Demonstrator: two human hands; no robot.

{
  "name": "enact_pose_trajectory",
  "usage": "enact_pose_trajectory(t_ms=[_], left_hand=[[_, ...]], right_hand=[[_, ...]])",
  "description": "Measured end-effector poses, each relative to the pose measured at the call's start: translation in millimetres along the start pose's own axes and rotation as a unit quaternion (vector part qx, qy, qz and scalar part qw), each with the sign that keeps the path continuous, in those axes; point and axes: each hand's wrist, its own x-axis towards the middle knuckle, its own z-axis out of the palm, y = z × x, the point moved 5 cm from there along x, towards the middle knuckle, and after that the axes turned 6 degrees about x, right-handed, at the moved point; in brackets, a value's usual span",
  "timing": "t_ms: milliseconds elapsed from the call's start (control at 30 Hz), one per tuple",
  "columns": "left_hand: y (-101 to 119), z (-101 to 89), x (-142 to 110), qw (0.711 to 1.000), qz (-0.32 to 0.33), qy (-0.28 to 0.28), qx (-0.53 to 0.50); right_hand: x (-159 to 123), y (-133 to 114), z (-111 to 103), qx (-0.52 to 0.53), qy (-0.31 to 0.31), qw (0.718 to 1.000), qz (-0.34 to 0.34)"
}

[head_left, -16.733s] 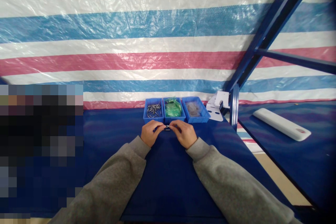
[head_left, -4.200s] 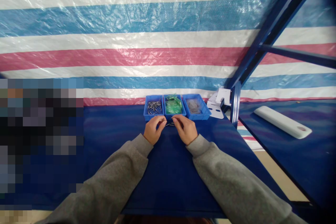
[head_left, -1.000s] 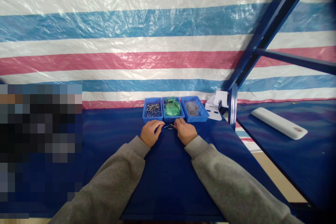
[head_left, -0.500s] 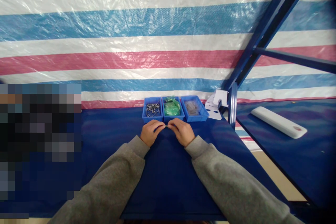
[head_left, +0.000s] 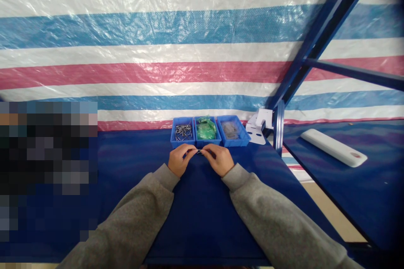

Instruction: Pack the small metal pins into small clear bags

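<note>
A thin, shiny metal pin (head_left: 198,151) spans the small gap between my two hands; its exact kind is too small to make out. My left hand (head_left: 180,159) pinches one end with thumb and fingertips. At the other end, my right hand (head_left: 219,159) is pinched shut in the same way. Just beyond the hands stand three blue bins in a row. The left bin (head_left: 172,134) holds loose metal pins or screws. In the middle one lies a green plastic bag (head_left: 206,129). Clear plastic pieces or bags (head_left: 231,130) fill part of the right bin (head_left: 248,139).
Folded white card pieces (head_left: 257,134) lie right of the bins, beside a blue metal frame post (head_left: 278,130). A long white device (head_left: 334,147) rests on the neighbouring blue table (head_left: 372,193), across a gap. Striped sheeting (head_left: 158,71) hangs behind. The far left is pixelated.
A little more of the metal pin shows between the fingertips, which have parted slightly. The bins and other things stay as they were.
</note>
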Motion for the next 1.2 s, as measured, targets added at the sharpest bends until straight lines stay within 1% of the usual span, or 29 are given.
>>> enact_pose_trajectory(t_ms=[100,200,300,400,533,633,700,800,867,967,1200], left_hand=[[-2.1,-1.8,0.0,1.000,-0.015,0.015,0.007],[-3.6,-2.3,-0.2,1.000,-0.021,0.021,0.006],[-3.9,-2.6,-0.2,0.999,-0.023,0.024,0.004],[-5.0,-3.4,-0.3,0.999,-0.032,0.031,0.003],[-8.0,-4.2,-0.3,0.998,-0.045,0.039,0.003],[-10.0,-3.4,-0.4,0.998,-0.051,0.032,-0.004],[-10.6,-2.6,-0.5,0.998,-0.053,0.026,-0.011],[-10.6,-1.2,-0.7,0.998,-0.053,0.016,-0.017],[-10.0,-0.1,-0.9,0.999,-0.050,0.006,-0.019],[-7.7,1.0,-1.2,0.999,-0.039,-0.007,-0.025],[8.1,-4.7,-0.2,0.999,0.007,0.031,-0.045]], right_hand=[[-0.3,6.7,0.2,-0.068,-0.015,0.997,0.041],[0.1,12.3,2.2,-0.126,-0.043,0.989,0.064],[0.3,15.4,4.4,-0.155,-0.063,0.982,0.081],[0.2,17.5,5.5,-0.164,-0.065,0.980,0.087],[0.2,21.0,5.2,-0.140,-0.042,0.987,0.074],[0.1,20.4,2.5,-0.084,-0.007,0.995,0.057],[-0.2,15.4,0.6,-0.038,0.012,0.999,0.032],[-1.2,4.2,0.6,0.012,0.013,1.000,-0.017],[-1.9,-1.0,1.6,0.024,0.010,0.999,-0.041],[-2.4,-2.7,1.9,0.030,0.022,0.998,-0.058],[-2.3,-0.7,2.0,0.031,0.020,0.997,-0.065]])
